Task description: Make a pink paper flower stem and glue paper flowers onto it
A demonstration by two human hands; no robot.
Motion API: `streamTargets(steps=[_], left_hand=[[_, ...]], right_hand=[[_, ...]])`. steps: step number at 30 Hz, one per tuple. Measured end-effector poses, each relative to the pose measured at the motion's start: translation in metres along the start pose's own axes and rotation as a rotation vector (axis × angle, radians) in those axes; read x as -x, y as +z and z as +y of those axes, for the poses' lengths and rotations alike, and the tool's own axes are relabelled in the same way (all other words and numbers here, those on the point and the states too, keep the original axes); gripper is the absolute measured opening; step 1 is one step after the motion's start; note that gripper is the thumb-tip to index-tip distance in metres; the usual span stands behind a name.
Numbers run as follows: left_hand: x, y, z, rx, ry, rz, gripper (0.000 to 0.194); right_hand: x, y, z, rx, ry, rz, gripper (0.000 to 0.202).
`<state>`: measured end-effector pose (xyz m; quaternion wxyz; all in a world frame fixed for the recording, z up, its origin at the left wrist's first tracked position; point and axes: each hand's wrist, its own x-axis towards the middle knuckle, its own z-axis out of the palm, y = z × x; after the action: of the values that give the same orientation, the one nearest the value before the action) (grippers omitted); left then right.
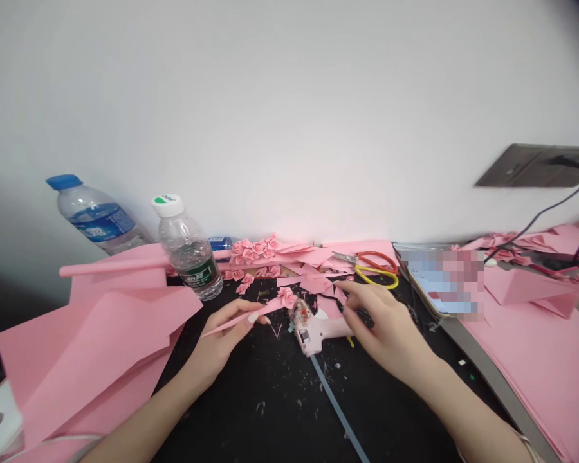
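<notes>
A pink paper piece ending in a folded paper rose is pinched between the thumb and fingers of my left hand. Just right of the rose, a white glue gun lies on the black table, a long translucent glue stick coming out of its back end. My right hand reaches over pink paper scraps behind the glue gun, index finger stretched out and thumb apart. Whether it touches a scrap is hard to tell.
Two plastic bottles stand at the left behind pink sheets. Scissors and paper roses lie near the wall. A phone and more pink sheets are at the right.
</notes>
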<state>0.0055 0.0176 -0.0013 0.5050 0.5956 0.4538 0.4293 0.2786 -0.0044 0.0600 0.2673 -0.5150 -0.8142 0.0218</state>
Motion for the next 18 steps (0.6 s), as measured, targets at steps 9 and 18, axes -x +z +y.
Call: streamTargets(steps=[9, 18], left_hand=[[0.003, 0.002, 0.002, 0.023, 0.031, -0.027, 0.018], [0.007, 0.005, 0.009, 0.012, 0.062, -0.098, 0.018]], right_hand=[[-0.019, 0.027, -0.026, -0.045, -0.155, 0.091, 0.031], [-0.002, 0.046, -0.008, 0.0, -0.233, 0.134, 0.042]])
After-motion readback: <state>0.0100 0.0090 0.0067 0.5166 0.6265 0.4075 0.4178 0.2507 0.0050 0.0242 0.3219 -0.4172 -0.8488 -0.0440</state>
